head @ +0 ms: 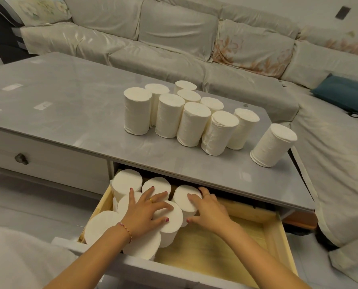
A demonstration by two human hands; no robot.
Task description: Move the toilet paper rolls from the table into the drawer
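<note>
You are packing rolls (169, 217) upright at the drawer's (276, 232) 9 o'clock side: left hand (146, 211) fingers spread flat, right hand (207, 207) cupping one. Keep pressing leftward; eleven are waiting on the table (69, 101).

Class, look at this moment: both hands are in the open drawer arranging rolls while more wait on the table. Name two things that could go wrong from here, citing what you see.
1. The lone roll stands close to the table's right front corner; a bump could knock it to the floor.
2. The left hand and right hand pack rolls into the drawer's left side. If these stand too tall, they may catch under the tabletop when the drawer closes.
</note>
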